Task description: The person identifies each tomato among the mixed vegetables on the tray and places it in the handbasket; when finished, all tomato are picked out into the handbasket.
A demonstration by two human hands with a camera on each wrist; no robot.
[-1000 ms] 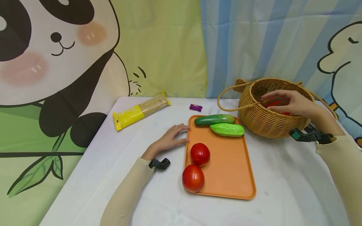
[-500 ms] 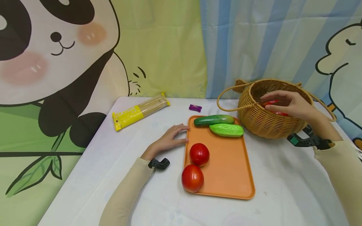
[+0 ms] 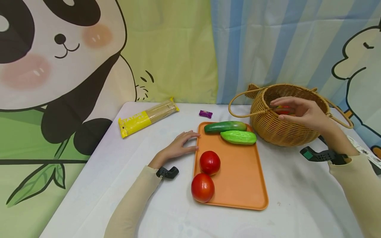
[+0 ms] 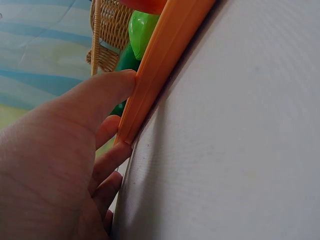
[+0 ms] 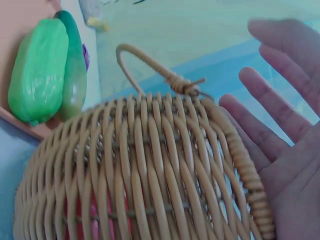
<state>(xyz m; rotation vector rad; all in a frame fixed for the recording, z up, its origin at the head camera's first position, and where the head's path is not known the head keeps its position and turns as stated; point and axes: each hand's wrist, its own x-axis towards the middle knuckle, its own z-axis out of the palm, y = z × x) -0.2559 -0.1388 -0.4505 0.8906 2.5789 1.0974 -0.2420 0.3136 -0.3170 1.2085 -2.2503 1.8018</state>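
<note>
My left hand (image 3: 179,144) touches the left rim of an orange tray (image 3: 238,178) with thumb and fingertips, fingers loosely extended. On the tray lie two red tomatoes (image 3: 210,162), the nearer overlapping the rim, plus a dark green cucumber (image 3: 225,127) and a bright green bumpy vegetable (image 3: 238,137) along the far end. Over the mouth of the wicker basket (image 3: 282,132) is my right hand (image 3: 303,110). Its fingers are spread in the right wrist view and hold nothing. Something red (image 3: 284,110) shows inside the basket beneath it; its kind is hidden.
A yellow packet of noodles (image 3: 148,117) lies at the back left of the white table. Beside the tray's far end is a small purple wrapped candy (image 3: 205,114). The basket's handle (image 3: 238,114) sticks out toward the tray. A printed curtain (image 3: 178,49) hangs behind.
My right hand has shifted slightly left and its fingers have come away from the red item in the basket, less of which now shows. The left hand and tray stay put.
</note>
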